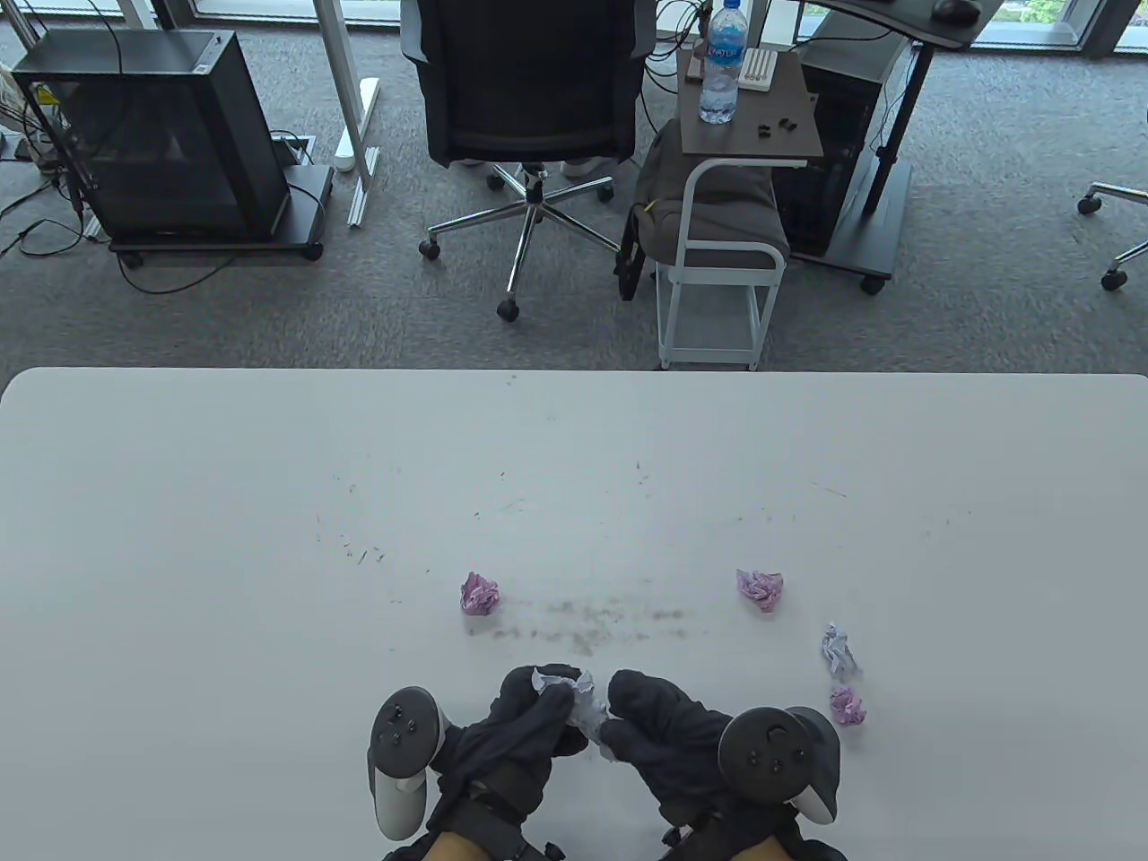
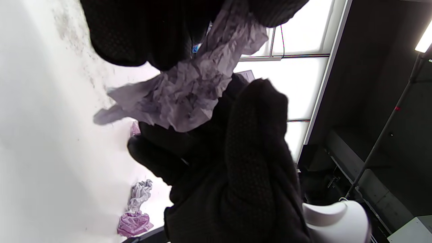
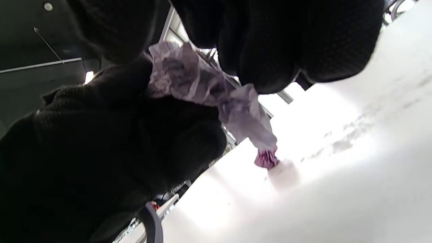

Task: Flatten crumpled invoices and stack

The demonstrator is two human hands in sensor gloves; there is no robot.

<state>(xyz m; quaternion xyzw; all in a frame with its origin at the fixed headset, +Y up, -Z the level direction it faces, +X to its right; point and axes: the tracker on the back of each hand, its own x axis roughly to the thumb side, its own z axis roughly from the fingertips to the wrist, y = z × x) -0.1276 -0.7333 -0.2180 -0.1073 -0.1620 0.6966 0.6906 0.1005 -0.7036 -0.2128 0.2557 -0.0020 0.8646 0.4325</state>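
Observation:
Both gloved hands hold one crumpled pale lilac invoice [image 1: 581,701] just above the white table [image 1: 269,502] near its front edge. My left hand [image 1: 538,708] grips its left side and my right hand [image 1: 639,708] pinches its right side. The half-opened paper shows close up in the left wrist view [image 2: 189,91] and in the right wrist view [image 3: 216,98]. Loose crumpled balls lie on the table: a pink one [image 1: 479,593] at centre left, a pink one [image 1: 760,588] at centre right, a pale one [image 1: 839,651] and a pink one [image 1: 847,706] at the right.
Beyond the table's far edge stand an office chair [image 1: 529,99], a small side cart [image 1: 726,224] with a water bottle [image 1: 723,63], and a black cabinet [image 1: 170,134]. Grey smudges [image 1: 592,623] mark the tabletop between the balls.

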